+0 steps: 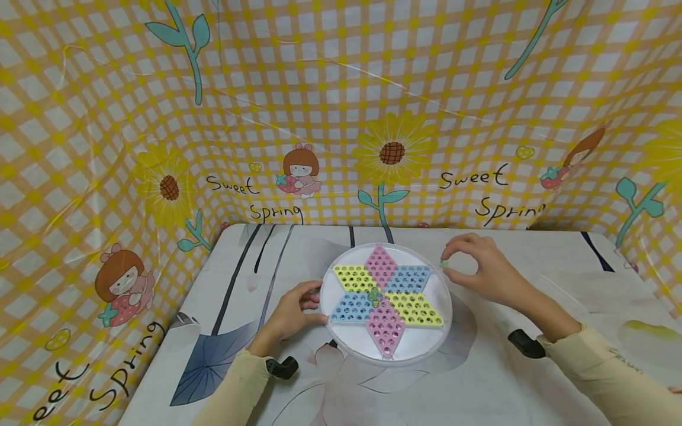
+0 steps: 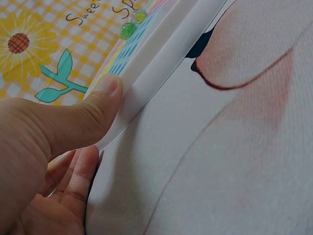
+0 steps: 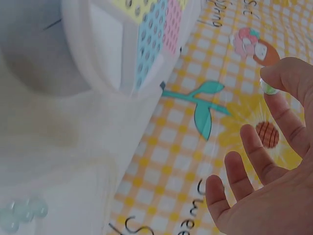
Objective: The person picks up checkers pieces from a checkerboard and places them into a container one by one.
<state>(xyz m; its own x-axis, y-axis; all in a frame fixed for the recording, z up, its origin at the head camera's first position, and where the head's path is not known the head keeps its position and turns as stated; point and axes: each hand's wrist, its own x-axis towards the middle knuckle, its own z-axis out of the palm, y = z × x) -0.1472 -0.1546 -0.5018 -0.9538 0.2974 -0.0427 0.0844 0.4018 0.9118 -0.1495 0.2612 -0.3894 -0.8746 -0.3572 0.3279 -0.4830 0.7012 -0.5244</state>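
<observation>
Green and clear, a small marble is pinched between the thumb and index finger of the right hand, just beside the right rim of a round white game board. That hand's other three fingers are spread apart, as the right wrist view shows. At the middle of the board, a cluster of marbles sits where the six points of a star meet; the points are pink, yellow and blue, each dotted with holes. On the opposite side, the left hand holds the board's rim, its thumb on the edge and its other fingers bent beside it. Pale green marbles lie together in what looks like a clear container, at the lower left of the right wrist view. Beige sleeves cover both forearms, with a black device at each wrist. Beneath everything is a worktop with a pale floral cover. Yellow checked cloth hangs behind, printed with sunflowers and "Sweet Spring".
</observation>
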